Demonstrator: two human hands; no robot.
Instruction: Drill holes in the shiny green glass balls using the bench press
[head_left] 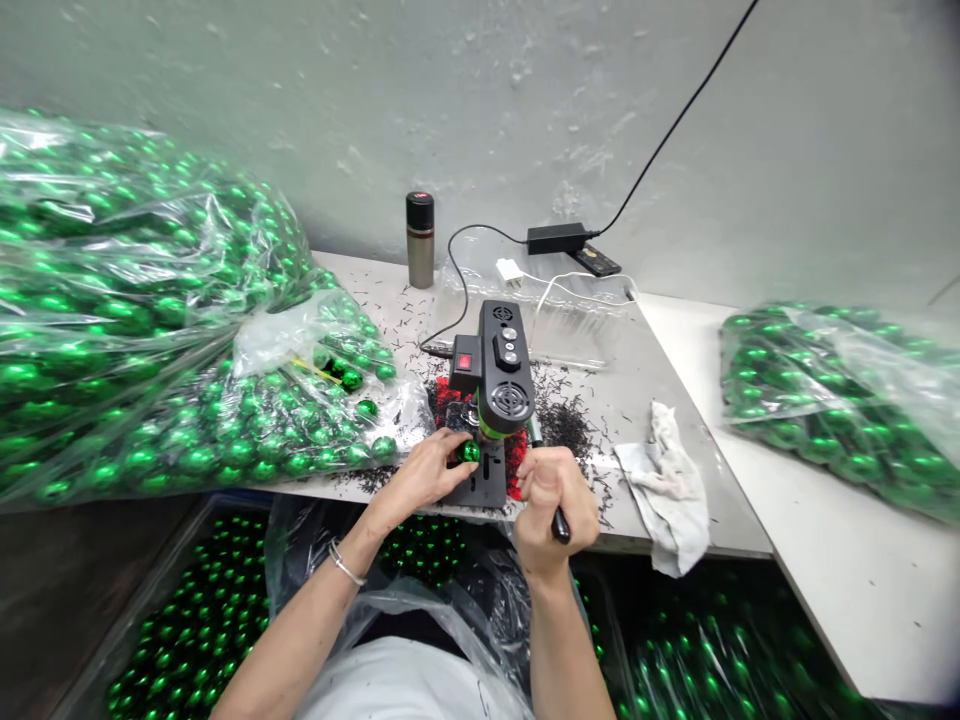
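Observation:
A small black bench drill press (pixel 506 360) with a red power switch stands at the table's front edge. My left hand (pixel 429 470) pinches a shiny green ball (pixel 469 451) at the press, just under its head. Whether the tool tip touches the ball is hidden. My right hand (pixel 556 505) is closed in a fist round the black-ended lever (pixel 560 526) at the right side of the press. Black shavings (pixel 562 428) and red bits (pixel 517 455) lie round the base plate (pixel 487 490).
A huge clear bag of green balls (pixel 135 330) fills the left, spilling toward the press. A thermos (pixel 420 243), power adapter (pixel 556 238) and white plug (pixel 510 271) are behind. At right are a crumpled cloth (pixel 667 490) and another bag (pixel 832 390). More balls (pixel 195 620) sit below.

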